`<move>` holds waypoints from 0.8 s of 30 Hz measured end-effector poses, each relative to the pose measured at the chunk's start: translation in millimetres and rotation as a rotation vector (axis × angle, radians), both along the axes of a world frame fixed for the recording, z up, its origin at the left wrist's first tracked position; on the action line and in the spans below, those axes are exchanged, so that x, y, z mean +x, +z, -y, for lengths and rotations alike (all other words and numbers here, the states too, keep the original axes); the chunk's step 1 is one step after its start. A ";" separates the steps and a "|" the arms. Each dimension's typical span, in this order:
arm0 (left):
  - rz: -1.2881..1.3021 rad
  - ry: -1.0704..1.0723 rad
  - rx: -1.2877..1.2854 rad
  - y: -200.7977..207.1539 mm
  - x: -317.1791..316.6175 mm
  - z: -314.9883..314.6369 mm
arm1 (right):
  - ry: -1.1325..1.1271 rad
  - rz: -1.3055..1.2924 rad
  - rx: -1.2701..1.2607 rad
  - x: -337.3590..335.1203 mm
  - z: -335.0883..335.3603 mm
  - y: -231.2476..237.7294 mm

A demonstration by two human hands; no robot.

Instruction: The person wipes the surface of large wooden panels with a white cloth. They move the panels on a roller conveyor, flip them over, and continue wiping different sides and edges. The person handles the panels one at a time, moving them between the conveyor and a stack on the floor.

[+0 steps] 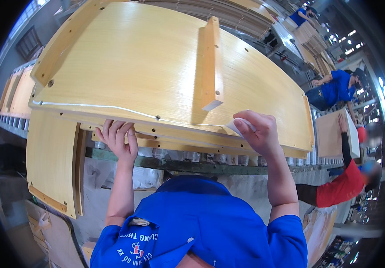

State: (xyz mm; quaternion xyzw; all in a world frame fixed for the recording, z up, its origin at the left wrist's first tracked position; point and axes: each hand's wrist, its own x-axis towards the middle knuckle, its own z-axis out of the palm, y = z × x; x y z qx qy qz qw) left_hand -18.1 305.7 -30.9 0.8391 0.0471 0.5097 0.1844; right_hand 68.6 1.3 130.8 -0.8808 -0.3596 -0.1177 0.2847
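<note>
A large pale wooden panel (147, 58) lies in front of me, with wooden battens standing on it, one of them a short batten (212, 62) right of the middle. Along its near edge runs a thin white line (94, 106), like a cord or bead, fainter toward the right. My right hand (259, 131) is closed around a white, tapered piece at that line's right end; its kind is mostly hidden by my fingers. Against the panel's near edge rests my left hand (120, 137), its bent fingers apart and nothing visible in them.
Under the panel is a roller conveyor (192, 156) with a green rail. Another wooden panel (52, 161) slants down at the left. To the right, a person in red (339, 187) reaches to a pale board (330, 134); people in blue (337, 89) stand farther back.
</note>
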 end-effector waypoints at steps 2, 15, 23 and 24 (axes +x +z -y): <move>-0.021 -0.140 -0.053 3.4 -1.7 6.5 | -0.061 -0.016 0.018 -1.1 14.9 -4.4; -0.270 -0.823 -0.047 46.8 15.9 95.3 | -0.385 -0.131 0.091 -17.9 86.4 -18.0; -0.408 -0.787 0.032 52.6 26.7 119.6 | -0.397 -0.128 0.154 -19.9 102.8 -32.0; -0.429 -0.791 0.033 53.6 27.8 122.7 | -0.393 -0.124 0.157 -18.9 104.0 -32.7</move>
